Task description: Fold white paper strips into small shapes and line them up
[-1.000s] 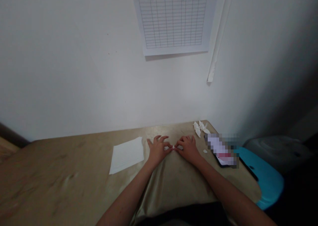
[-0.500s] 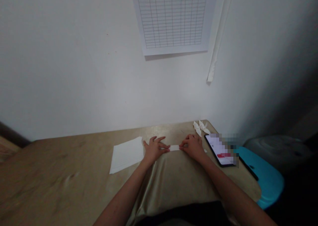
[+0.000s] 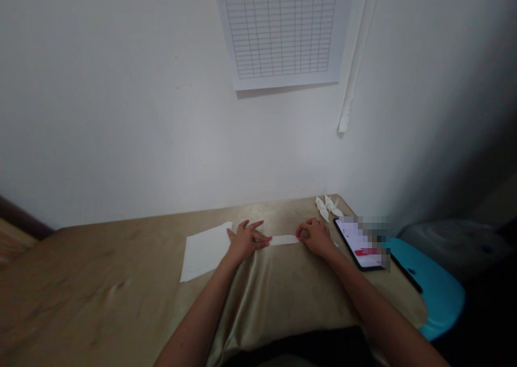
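Observation:
A narrow white paper strip (image 3: 283,240) lies across the tan tabletop between my hands. My left hand (image 3: 246,239) pinches its left end between thumb and a finger, the other fingers spread out. At the strip's right end, the fingertips of my right hand (image 3: 317,236) are closed on the paper, the fingers curled. Just left of my left hand lies a stack of white paper sheets (image 3: 204,253). Behind my right hand sit small folded white paper shapes (image 3: 328,207).
A phone (image 3: 359,243) with a lit, partly blurred screen lies at the table's (image 3: 113,286) right side. Beyond that edge is a turquoise stool or chair (image 3: 440,291). A printed chart (image 3: 283,33) hangs on the white wall behind.
My hands have moved a little apart, the left one leftward and the right one rightward. More of the paper strip shows between them.

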`<state>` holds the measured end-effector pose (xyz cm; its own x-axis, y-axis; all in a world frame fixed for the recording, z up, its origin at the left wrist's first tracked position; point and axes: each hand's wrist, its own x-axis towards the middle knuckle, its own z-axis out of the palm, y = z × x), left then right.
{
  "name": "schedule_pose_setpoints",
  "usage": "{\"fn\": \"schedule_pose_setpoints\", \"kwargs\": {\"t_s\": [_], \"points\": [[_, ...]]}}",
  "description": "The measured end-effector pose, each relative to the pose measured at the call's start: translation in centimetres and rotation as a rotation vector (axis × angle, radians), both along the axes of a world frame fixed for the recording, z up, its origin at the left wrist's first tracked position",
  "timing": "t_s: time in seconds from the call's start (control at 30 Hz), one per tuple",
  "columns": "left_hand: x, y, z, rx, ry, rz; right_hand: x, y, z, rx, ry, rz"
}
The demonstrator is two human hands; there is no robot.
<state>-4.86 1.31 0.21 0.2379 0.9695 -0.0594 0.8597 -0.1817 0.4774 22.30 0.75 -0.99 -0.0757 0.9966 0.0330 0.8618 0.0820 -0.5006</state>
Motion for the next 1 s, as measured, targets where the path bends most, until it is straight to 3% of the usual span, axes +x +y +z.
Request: {"fn": "schedule_pose_setpoints", "kwargs": {"t_s": [0.5,0.77,1.0], "points": [[0.0,-0.3,0.9,0.023,0.015,0.051,0.5,0.2,0.0,-0.027,0.022,0.032],[0.6,-0.6,0.4,0.212,0.061,0.079,0.6,0.3,-0.4,0.002,0.024,0.063],[1.3,-0.8,0.7,0.227,0.060,-0.054,0.3,0.2,0.0,0.066,0.045,0.074]]}}
